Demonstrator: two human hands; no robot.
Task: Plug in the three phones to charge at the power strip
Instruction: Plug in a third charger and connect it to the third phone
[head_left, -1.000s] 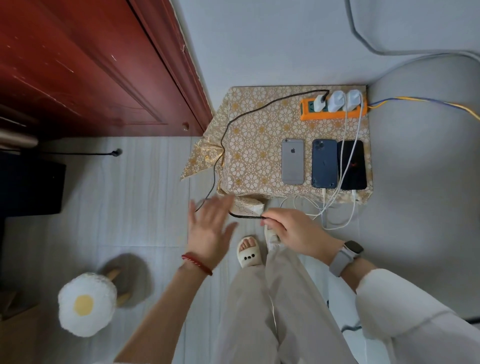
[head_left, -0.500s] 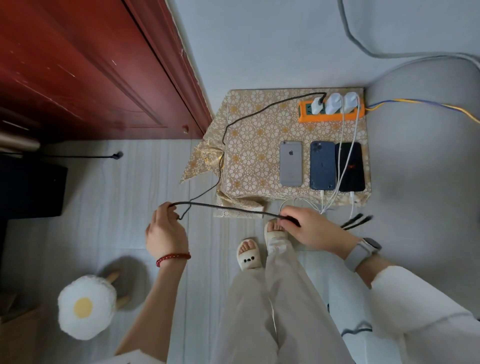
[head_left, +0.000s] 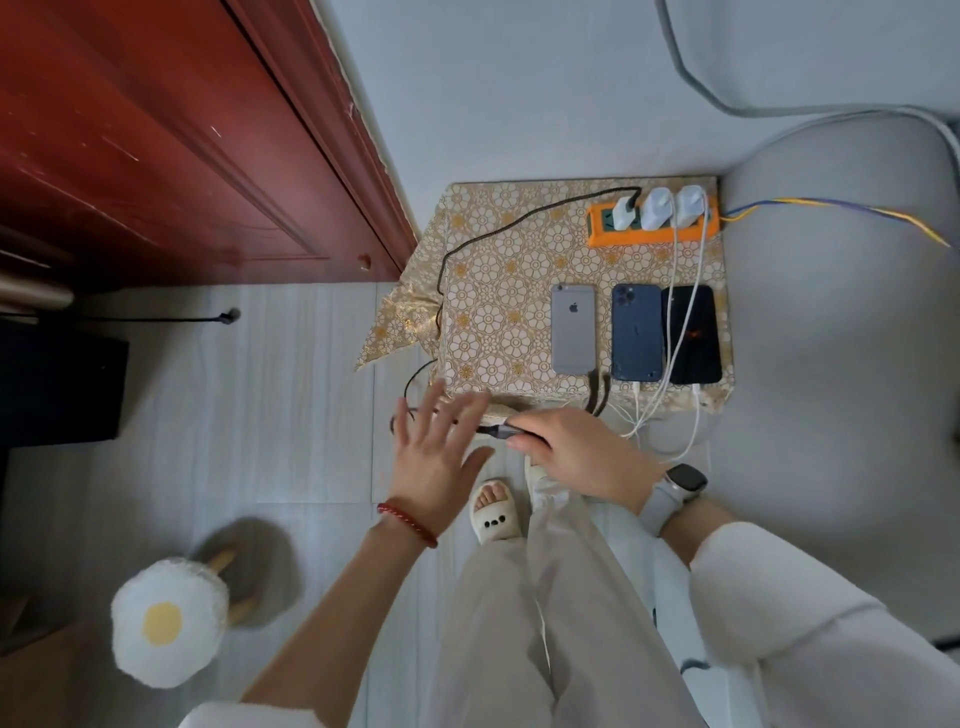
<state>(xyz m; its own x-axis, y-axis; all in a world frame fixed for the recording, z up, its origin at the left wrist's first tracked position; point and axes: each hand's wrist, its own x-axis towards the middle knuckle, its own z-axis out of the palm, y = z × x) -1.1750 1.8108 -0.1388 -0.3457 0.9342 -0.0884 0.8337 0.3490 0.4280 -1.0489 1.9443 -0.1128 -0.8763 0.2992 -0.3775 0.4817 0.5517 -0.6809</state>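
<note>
Nearest us we note pale trousers and a ribbed cream sandal (head_left: 493, 512) on the tiled floor. The left hand (head_left: 436, 447) is spread wide and flat, fingers splayed, gripping nothing; motion blur hides whether it touches the black cable (head_left: 452, 249). The right hand (head_left: 576, 452) is closed around that cable's grey plug end (head_left: 501, 429), its tip pointing left. Beyond, the bench (head_left: 493, 291) wears a glossy gold floral cloth, its near edge partly hidden by the hands. Three flat phones lie side by side, face down: silver (head_left: 573, 328), blue (head_left: 636, 332), black (head_left: 693, 335). White cables enter the blue and black ones. Farthest, the orange strip (head_left: 654, 234) carries three white adapters (head_left: 655, 208).
</note>
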